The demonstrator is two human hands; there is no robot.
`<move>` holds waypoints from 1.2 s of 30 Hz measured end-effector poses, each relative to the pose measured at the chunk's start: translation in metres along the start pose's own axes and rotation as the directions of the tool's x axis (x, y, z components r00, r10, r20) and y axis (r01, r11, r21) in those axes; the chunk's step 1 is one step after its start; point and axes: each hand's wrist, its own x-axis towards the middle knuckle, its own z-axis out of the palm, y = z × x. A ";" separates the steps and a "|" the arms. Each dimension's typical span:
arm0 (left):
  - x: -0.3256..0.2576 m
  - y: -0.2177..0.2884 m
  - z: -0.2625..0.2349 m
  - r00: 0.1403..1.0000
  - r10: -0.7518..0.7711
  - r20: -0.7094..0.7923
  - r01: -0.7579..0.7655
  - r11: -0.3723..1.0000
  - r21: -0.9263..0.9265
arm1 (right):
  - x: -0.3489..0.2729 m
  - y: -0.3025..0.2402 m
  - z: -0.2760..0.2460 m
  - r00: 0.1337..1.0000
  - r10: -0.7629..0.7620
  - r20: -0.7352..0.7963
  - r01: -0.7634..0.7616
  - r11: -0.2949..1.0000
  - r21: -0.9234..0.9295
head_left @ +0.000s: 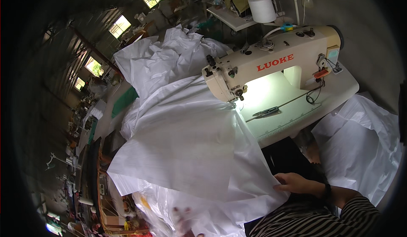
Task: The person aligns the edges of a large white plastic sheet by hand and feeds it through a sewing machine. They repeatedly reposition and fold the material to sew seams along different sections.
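A sewing machine [271, 63] stands at the table's [339, 88] far right. Fabric [186, 139] spreads from under its needle leftward over the near edge. Scissors [266, 111] lie under the machine's arm.

One view only, worn on the person's head, looking steeply down and forward over the sewing machine [271, 63] and its table [296, 114]. Close range: white fabric [186, 144] fills the centre. Fisheye bends the edges; workshop windows [121, 25] curve along upper left.
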 end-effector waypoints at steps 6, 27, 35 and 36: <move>0.031 0.047 -0.042 0.952 -0.256 0.166 0.305 0.762 -0.571 | 0.009 0.014 0.012 0.965 0.075 0.253 -0.155 0.937 0.313; 0.132 -0.008 0.035 0.900 -0.430 0.067 0.394 0.871 0.292 | -0.084 -0.236 -0.130 0.050 -0.974 -0.220 0.997 0.060 -0.038; 0.069 -0.022 0.069 0.641 -0.652 0.405 0.759 0.459 -0.462 | -0.009 -0.152 -0.075 0.716 -0.664 -0.215 0.697 0.697 0.170; 0.062 -0.019 0.072 0.621 -0.685 0.381 0.772 0.450 -0.448 | 0.012 -0.132 -0.058 0.872 -0.486 -0.052 0.483 0.839 0.251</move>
